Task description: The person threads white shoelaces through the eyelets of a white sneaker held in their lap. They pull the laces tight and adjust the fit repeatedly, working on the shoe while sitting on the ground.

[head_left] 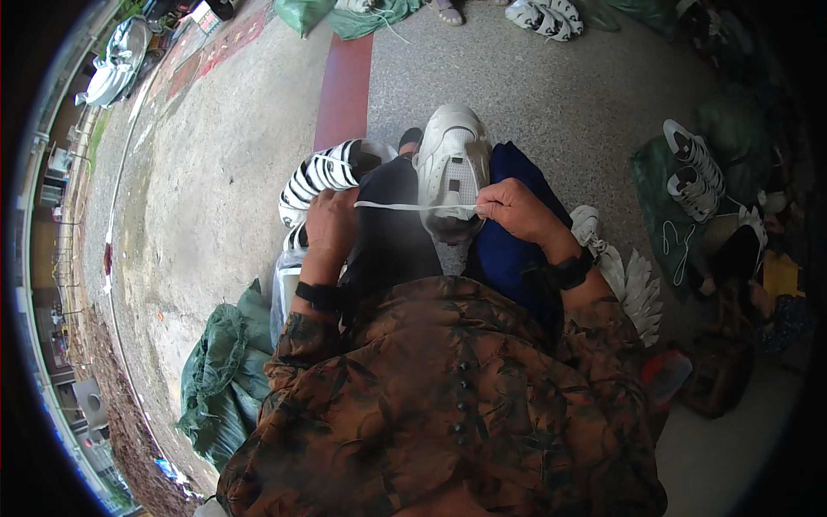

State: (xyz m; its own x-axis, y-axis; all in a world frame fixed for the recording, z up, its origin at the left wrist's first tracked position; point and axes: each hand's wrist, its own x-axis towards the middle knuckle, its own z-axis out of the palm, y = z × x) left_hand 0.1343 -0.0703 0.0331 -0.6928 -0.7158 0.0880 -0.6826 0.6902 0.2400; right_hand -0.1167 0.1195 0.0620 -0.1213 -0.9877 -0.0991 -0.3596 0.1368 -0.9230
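Clear plastic bag (284, 289) beside the left knee.

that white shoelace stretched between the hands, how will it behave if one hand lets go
The white shoelace looks thin and flat, so it would probably go limp and dangle from the left hand or right hand. It seems very light. Threaded at the white shoe, it likely stays attached rather than falling.

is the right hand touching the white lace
Touching: the head view shows the right hand pinching one end of the white lace.
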